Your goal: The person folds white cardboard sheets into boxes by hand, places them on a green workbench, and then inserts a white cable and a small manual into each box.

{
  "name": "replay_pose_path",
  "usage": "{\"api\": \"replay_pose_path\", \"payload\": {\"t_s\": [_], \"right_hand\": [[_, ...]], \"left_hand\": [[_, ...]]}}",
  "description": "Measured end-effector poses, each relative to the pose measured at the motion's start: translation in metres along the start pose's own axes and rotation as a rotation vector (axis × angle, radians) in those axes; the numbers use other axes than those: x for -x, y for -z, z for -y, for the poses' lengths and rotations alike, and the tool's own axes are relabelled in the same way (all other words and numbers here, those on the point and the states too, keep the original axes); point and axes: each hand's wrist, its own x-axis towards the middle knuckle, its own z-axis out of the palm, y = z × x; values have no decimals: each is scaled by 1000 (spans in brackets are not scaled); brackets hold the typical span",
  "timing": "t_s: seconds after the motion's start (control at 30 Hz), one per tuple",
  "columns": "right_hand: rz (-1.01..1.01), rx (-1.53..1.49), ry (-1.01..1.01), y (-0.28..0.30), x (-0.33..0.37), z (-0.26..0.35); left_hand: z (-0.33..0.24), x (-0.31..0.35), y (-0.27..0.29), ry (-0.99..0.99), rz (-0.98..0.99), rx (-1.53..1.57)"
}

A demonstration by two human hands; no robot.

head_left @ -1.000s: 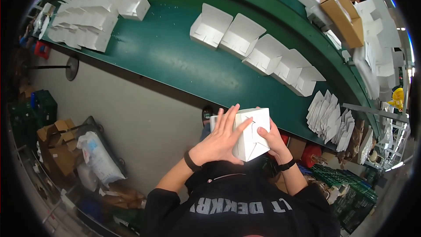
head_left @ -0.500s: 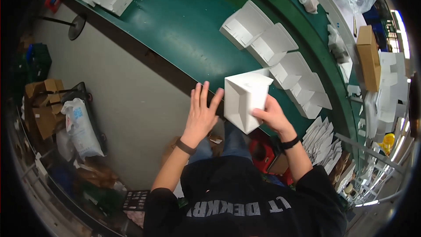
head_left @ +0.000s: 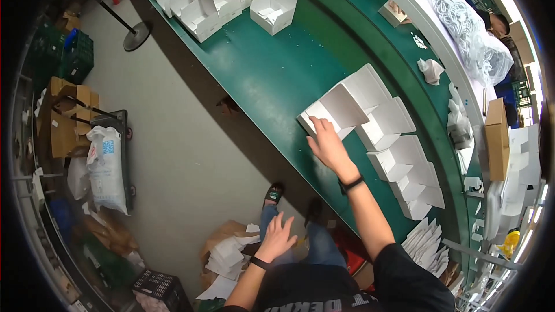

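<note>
An open white cardboard box (head_left: 346, 103) with its lid flap raised stands on the green table at the left end of a row of like boxes. My right hand (head_left: 330, 145) is at its near wall, fingers reaching over the edge and thumb on the outer side, gripping it. Part of that wall is hidden under the fingers. Low in front of my body, away from the table, my left hand (head_left: 278, 239) is empty with its fingers spread. Closest to the held box in the row is another open white box (head_left: 384, 122).
The green table (head_left: 254, 75) runs diagonally, with more open white boxes (head_left: 214, 3) at its far left. Flat white cardboard pieces (head_left: 426, 247) are stacked at right. On the floor are a loaded trolley (head_left: 110, 164), a round stand base (head_left: 137, 36) and a black crate (head_left: 159, 290).
The white box went from in front of my body onto the table, beside the row, in my right hand. My left hand has dropped away from it. The whole view has shifted.
</note>
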Motion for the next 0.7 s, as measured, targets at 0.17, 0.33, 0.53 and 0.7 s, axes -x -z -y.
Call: {"api": "replay_pose_path", "payload": {"t_s": [0.17,0.33,0.53,0.7], "right_hand": [[-247,-43,-30,130,148,8],[-594,240,-561,224,395,-99],[-363,474,-1319,270,771,-303],[-80,328,-1298,190,759,-329]], "left_hand": [[5,-18,-53,-24,45,249],[6,-94,-116,-10,-214,862],[-39,-187,-155,210,-387,1149],[-25,-182,-173,-15,-524,1102]]}}
